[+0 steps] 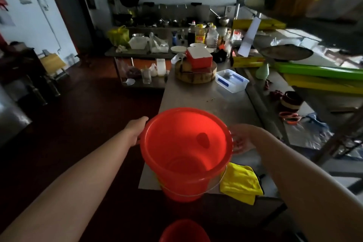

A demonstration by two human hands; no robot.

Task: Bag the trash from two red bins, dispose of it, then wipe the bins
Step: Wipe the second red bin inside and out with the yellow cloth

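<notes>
— How far along is the job?

— Well on, I judge. The red bin [184,155] is held up at the near edge of the table [216,102], and its inside looks bare: no trash and no liner that I can see.

— Who has hold of it?

— Both hands. The left hand [137,129] clasps the left rim with its thumb along the lip; the fingers are hidden behind the wall. The right hand [241,139] curls its fingers on the right rim by the handle lug, though it is blurred.

— And the other one?

— The second red bin [184,232] shows only its top at the bottom of the view. I cannot see inside it.

— What is left?

— Wiping, most likely. A yellow cloth [241,182] lies on the table just beside the held bin, with neither hand on it. Nothing shows whether the trash is disposed of.
</notes>
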